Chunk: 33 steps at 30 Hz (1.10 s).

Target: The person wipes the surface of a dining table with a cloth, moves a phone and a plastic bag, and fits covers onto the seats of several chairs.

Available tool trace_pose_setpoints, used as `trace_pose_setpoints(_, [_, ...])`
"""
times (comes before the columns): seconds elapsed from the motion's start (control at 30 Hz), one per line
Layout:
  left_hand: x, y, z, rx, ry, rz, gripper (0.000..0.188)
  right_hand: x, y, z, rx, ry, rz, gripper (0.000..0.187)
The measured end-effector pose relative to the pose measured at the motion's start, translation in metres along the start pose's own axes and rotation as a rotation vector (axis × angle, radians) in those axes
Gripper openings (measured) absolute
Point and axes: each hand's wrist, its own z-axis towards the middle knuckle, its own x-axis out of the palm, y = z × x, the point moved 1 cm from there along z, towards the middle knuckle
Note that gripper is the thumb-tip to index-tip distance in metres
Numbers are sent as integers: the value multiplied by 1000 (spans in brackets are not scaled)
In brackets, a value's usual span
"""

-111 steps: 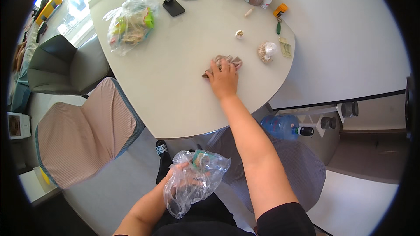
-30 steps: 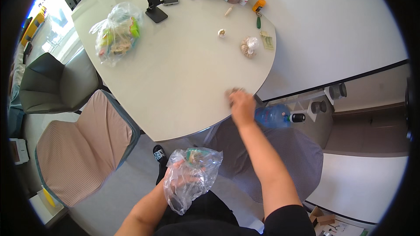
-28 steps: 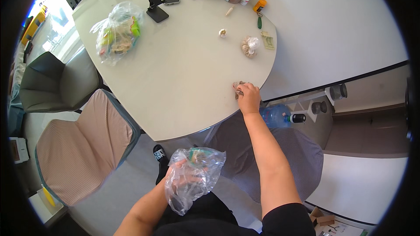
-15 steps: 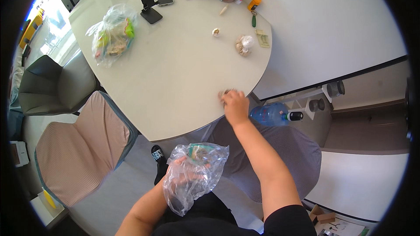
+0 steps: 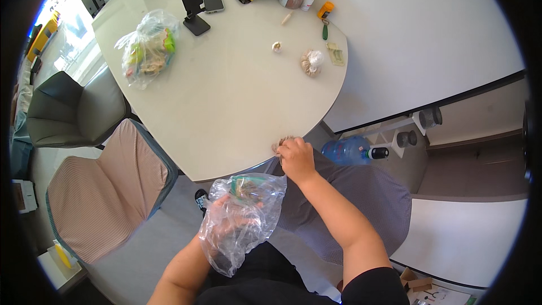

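Cloth [image 5: 279, 145], beige and bunched, is sitting at the near right edge of the table [image 5: 226, 130] in the head view. The right hand [image 5: 297, 158] is holding it with fingers curled nearly closed; whether the cloth is pressing on the tabletop or overhanging its edge, I cannot tell. Below the near edge, the left hand [image 5: 230, 212] is supporting a clear bag [image 5: 237, 243], its fingers showing part-spread through the film; whether they are gripping it, from inside or behind, I cannot tell. Toward the table's right edge, a tied bundle [image 5: 311, 63] and a garlic bulb [image 5: 276, 47] are lying well apart from both hands.

As I judge it, a loosening right hand could be letting the cloth slip over the edge toward the grey chair [image 5: 361, 209] or the floor. The thin bag, sagging from slack support, could be folding over its own mouth or sliding off the left hand.
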Motion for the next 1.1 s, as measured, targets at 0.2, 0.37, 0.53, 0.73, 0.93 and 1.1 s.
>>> trace_pose_setpoints(0.2, [24,2,-1,19,77,-98,51,6,-38,64,110,-71,-100,12])
trace_pose_setpoints(0.37, [26,0,-9,78,71,-69,51,4,-8,21,-47,-58,-61,13])
trace_pose_setpoints(0.53, [16,2,-5,55,17,-42,52,13,-31,67,95,-7,-67,11])
trace_pose_setpoints(0.73, [13,2,-8,67,72,-76,53,9,-13,47,-18,-97,-40,14])
trace_pose_setpoints(0.93, [5,0,-14,91,48,-4,54,3,-17,31,-56,39,-41,10])
trace_pose_setpoints(1.1, [9,-1,-13,53,20,-33,54,11,-33,82,110,30,-118,11])
